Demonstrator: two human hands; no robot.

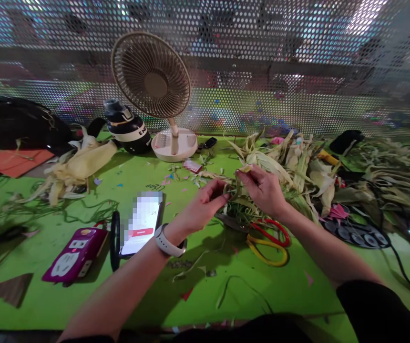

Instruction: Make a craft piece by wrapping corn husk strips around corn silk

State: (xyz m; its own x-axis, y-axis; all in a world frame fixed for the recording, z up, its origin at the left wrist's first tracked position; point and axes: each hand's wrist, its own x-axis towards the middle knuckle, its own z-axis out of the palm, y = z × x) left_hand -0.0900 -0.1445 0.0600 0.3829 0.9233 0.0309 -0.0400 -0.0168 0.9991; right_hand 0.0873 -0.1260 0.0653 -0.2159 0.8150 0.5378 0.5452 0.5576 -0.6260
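Observation:
Near the middle of the green table, my left hand [207, 206], with a pale watch on its wrist, pinches a thin green strip of husk [239, 188]. My right hand [263, 188] is just beside it, thumb and fingers closed on the upper end of the same strip. Beneath both hands lies a small heap of green shreds [242, 212]. Scissors with one red and one yellow handle [268, 255] rest right below my right hand, their blades partly hidden by the shreds. Behind my right hand spreads a pile of dry corn husks [291, 157].
A lit phone [142, 221] and a purple power strip [76, 255] lie left of my left arm. Farther back stand a fan [174, 143] and a black bottle [129, 131]. More husks [79, 164] lie at left; a black cable [398, 259] runs along the right.

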